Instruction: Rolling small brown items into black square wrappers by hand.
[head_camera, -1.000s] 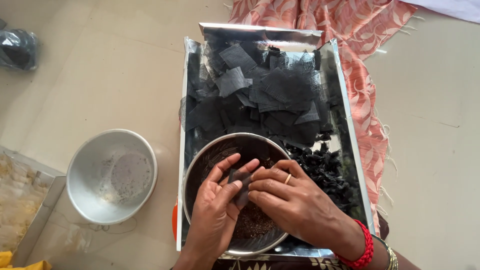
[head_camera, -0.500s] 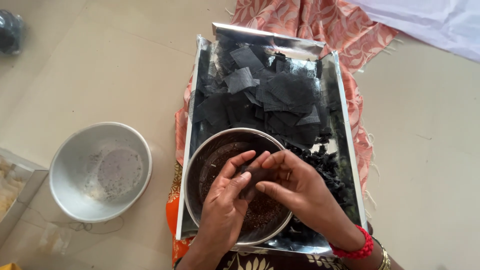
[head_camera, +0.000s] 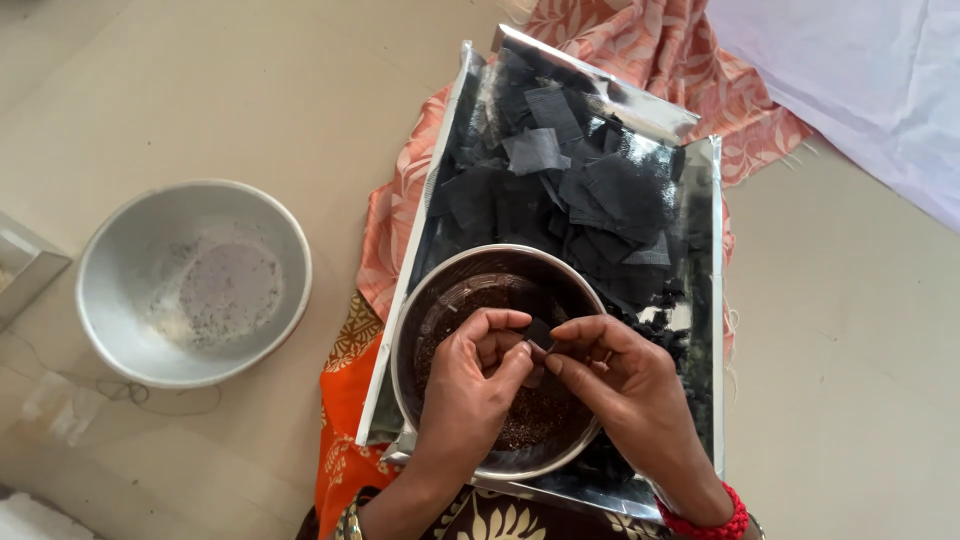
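Low in the middle of the frame, the left hand (head_camera: 470, 385) and the right hand (head_camera: 625, 385) meet over a round metal bowl (head_camera: 420, 330), and their fingers (head_camera: 515, 362) pinch closed on a small dark square of cloth (head_camera: 540, 333) held between both thumbs and forefingers. The piece sits right above the bowl, probably so that whatever drops from it lands among the brown seed-like grains (head_camera: 530, 420) in the bottom. The bowl rests on the near end of a shiny silver tray (head_camera: 385, 380), which runs up toward the upper middle of the frame and carries a heap of dark cloth squares (head_camera: 560, 190) within easy reach of the hands; a cluster of small black bundles (head_camera: 660, 330) lies along the tray's right side, just beside the bowl. The tray lies on an orange-pink patterned cloth (head_camera: 700, 70) spread over the floor (head_camera: 200, 90). At the left of the frame, well apart, stands a second metal bowl (head_camera: 120, 250) with a greyish powdery residue inside. A pale lilac sheet (head_camera: 860, 90) fills the upper right corner. No package, label or sign can be made out; only a clear plastic scrap (head_camera: 60, 405) lies at lower left.
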